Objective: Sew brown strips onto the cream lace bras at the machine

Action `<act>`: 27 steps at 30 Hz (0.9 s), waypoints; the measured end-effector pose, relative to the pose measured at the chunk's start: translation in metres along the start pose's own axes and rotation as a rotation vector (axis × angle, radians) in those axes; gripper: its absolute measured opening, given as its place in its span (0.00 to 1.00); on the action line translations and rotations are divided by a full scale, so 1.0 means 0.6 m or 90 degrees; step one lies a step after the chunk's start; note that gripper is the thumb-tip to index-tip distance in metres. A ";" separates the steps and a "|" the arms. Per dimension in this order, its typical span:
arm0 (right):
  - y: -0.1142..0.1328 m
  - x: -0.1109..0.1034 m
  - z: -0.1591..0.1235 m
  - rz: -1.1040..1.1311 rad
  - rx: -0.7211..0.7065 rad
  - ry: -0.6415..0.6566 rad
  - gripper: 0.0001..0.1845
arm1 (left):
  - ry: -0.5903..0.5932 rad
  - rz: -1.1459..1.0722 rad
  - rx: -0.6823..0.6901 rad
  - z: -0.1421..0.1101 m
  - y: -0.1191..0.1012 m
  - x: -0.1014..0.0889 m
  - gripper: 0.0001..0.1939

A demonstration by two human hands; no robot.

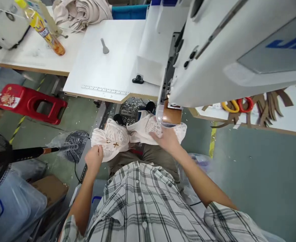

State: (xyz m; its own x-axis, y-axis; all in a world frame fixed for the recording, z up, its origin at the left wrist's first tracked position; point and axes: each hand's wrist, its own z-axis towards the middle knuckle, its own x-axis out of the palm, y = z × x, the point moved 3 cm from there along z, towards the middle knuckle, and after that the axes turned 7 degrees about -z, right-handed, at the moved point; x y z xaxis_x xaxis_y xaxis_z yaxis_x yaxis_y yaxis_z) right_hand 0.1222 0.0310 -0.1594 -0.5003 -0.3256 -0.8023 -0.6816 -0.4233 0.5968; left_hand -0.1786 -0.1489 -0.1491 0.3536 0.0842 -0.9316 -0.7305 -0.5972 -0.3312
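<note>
Currently two hands [94, 158] touch one two-cupped lace bra [119, 134].

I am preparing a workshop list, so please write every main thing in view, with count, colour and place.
Lace bra: one, cream, over the lap
Large sewing machine: one, white, upper right
Bottle: one, yellow-orange, upper left
Fabric pile: one, beige, top left
Small tool: one, grey, middle table
Ruler: one, pale, table's near edge
Scissor handles: two loops, yellow and red, right table
Strips: several, brown, right table
Plastic object: one, red, left
Fan: one, black, far left
Storage box: at least one, translucent, lower left
Left hand: one, bare, gripping bra's left side
Right hand: one, bare, bra's right side
</note>
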 end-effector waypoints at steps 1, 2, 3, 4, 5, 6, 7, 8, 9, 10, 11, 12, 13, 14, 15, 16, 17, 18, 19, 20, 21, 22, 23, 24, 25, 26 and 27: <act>0.035 0.000 0.001 0.027 -0.047 0.040 0.39 | 0.012 -0.014 0.035 -0.015 -0.028 -0.009 0.21; 0.072 0.002 0.001 0.044 -0.128 0.106 0.42 | 0.031 -0.033 0.081 -0.028 -0.059 -0.020 0.22; 0.105 0.003 -0.001 0.053 -0.215 0.189 0.40 | 0.061 -0.058 0.137 -0.038 -0.093 -0.031 0.22; 0.129 0.001 -0.004 0.043 -0.281 0.280 0.33 | 0.095 -0.095 0.205 -0.044 -0.127 -0.043 0.22; 0.145 -0.008 -0.009 0.023 -0.330 0.345 0.28 | 0.121 -0.177 0.274 -0.044 -0.162 -0.053 0.22; 0.154 -0.026 -0.015 0.010 -0.366 0.369 0.27 | 0.100 -0.253 0.303 -0.038 -0.193 -0.064 0.20; 0.157 -0.053 -0.024 0.003 -0.382 0.365 0.27 | 0.080 -0.329 0.313 -0.028 -0.224 -0.068 0.15; 0.156 -0.087 -0.036 0.002 -0.383 0.343 0.26 | 0.098 -0.409 0.304 -0.015 -0.255 -0.063 0.12; 0.153 -0.125 -0.051 0.003 -0.369 0.314 0.25 | 0.183 -0.489 0.277 -0.005 -0.287 -0.048 0.11; 0.148 -0.164 -0.069 0.006 -0.340 0.296 0.23 | 0.320 -0.568 0.237 0.000 -0.321 -0.026 0.14; 0.142 -0.201 -0.088 0.009 -0.301 0.295 0.22 | 0.498 -0.633 0.186 -0.003 -0.354 0.000 0.16; 0.134 -0.234 -0.106 0.022 -0.262 0.317 0.21 | 0.644 -0.682 0.135 -0.011 -0.382 0.024 0.18; 0.123 -0.260 -0.121 0.053 -0.235 0.364 0.20 | 0.693 -0.706 0.120 -0.018 -0.406 0.041 0.21; 0.108 -0.279 -0.131 0.091 -0.214 0.420 0.19 | 0.712 -0.724 0.114 -0.026 -0.425 0.054 0.22; 0.087 -0.292 -0.131 0.131 -0.192 0.462 0.18 | 0.697 -0.743 0.114 -0.032 -0.438 0.063 0.22; 0.059 -0.301 -0.121 0.159 -0.161 0.472 0.17 | 0.657 -0.756 0.122 -0.037 -0.447 0.067 0.21; 0.022 -0.309 -0.098 0.148 -0.097 0.406 0.18 | 0.620 -0.760 0.131 -0.041 -0.452 0.069 0.19; -0.024 -0.321 -0.064 0.096 0.013 0.245 0.19 | 0.585 -0.748 0.149 -0.043 -0.453 0.067 0.18; -0.072 -0.338 -0.029 0.044 0.139 0.056 0.18 | 0.552 -0.720 0.177 -0.045 -0.453 0.062 0.16; -0.115 -0.352 0.003 -0.009 0.236 -0.092 0.18 | 0.523 -0.680 0.213 -0.045 -0.451 0.056 0.16; -0.149 -0.362 0.032 -0.042 0.309 -0.165 0.18 | 0.495 -0.635 0.251 -0.043 -0.448 0.047 0.17; -0.174 -0.367 0.057 -0.065 0.355 -0.198 0.19 | 0.462 -0.595 0.283 -0.041 -0.444 0.038 0.18; -0.188 -0.369 0.075 -0.083 0.379 -0.221 0.18 | 0.427 -0.565 0.306 -0.039 -0.439 0.027 0.18; -0.190 -0.366 0.085 -0.092 0.374 -0.243 0.16 | 0.389 -0.542 0.324 -0.038 -0.434 0.016 0.18; -0.180 -0.358 0.086 -0.084 0.343 -0.257 0.15 | 0.358 -0.516 0.349 -0.043 -0.429 0.006 0.17; -0.161 -0.342 0.078 -0.056 0.289 -0.260 0.14 | 0.347 -0.479 0.390 -0.053 -0.424 -0.002 0.17; -0.135 -0.322 0.060 -0.008 0.222 -0.246 0.14 | 0.357 -0.431 0.451 -0.069 -0.421 -0.007 0.16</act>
State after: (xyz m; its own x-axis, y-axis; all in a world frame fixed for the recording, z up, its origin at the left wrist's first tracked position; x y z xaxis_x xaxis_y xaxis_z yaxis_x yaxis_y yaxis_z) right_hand 0.2546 0.1585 -0.0530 -0.6071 0.0417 -0.7935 -0.7929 -0.0969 0.6015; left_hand 0.0287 -0.0315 -0.0552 0.8845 -0.2573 -0.3892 -0.3933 0.0375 -0.9187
